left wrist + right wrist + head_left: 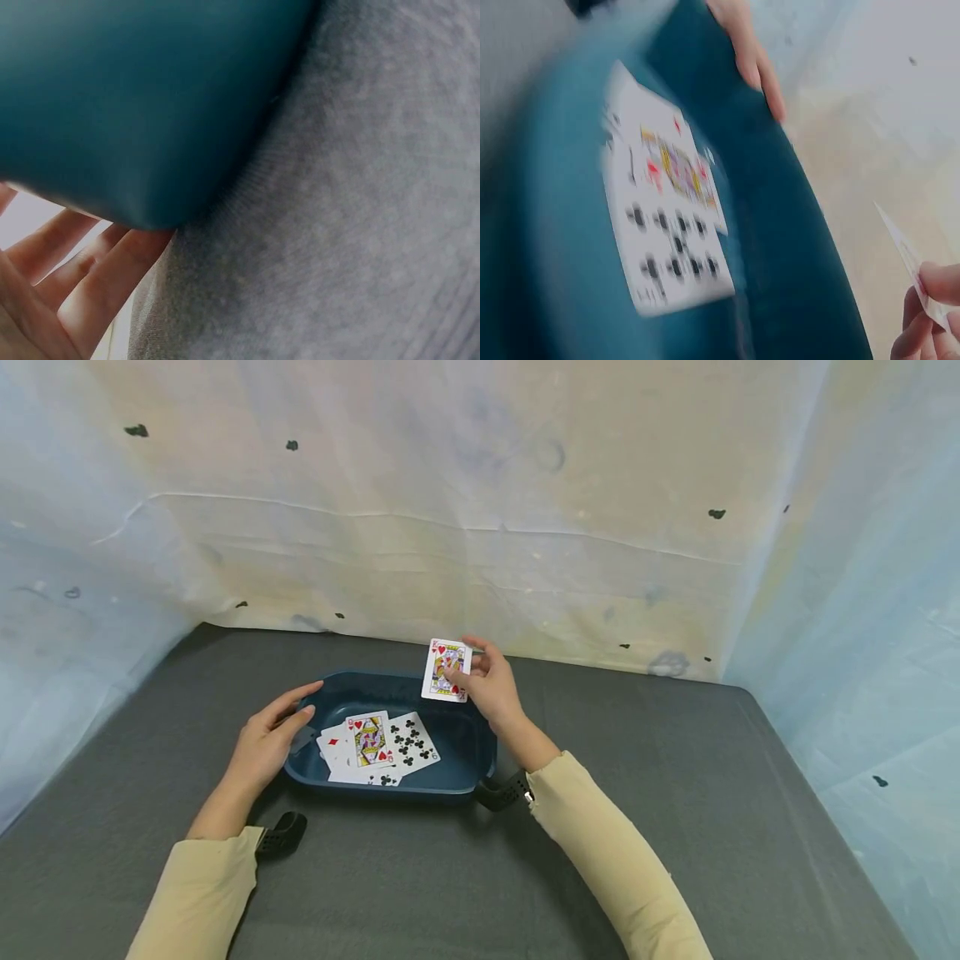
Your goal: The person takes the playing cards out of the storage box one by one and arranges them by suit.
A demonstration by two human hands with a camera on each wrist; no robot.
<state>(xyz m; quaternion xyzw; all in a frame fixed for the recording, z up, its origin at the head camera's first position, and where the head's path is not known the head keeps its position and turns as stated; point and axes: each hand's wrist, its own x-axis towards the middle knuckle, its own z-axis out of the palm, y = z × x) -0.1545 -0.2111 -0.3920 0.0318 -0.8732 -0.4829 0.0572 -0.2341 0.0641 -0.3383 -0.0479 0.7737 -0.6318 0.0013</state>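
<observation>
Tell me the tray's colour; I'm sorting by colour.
The tray is dark teal blue, clearest in the head view.

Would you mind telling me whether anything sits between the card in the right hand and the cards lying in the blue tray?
Nothing visible does. The right hand pinches the king of hearts above the far rim of the blue tray; only open air separates it from the pile. The left hand rests on the tray's left edge.

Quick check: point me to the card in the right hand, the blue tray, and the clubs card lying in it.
held card (pixel 446 670): head view, middle of its face.
blue tray (pixel 480 752): head view, bare right wall.
clubs card (pixel 412 742): head view, middle of its pips.
</observation>
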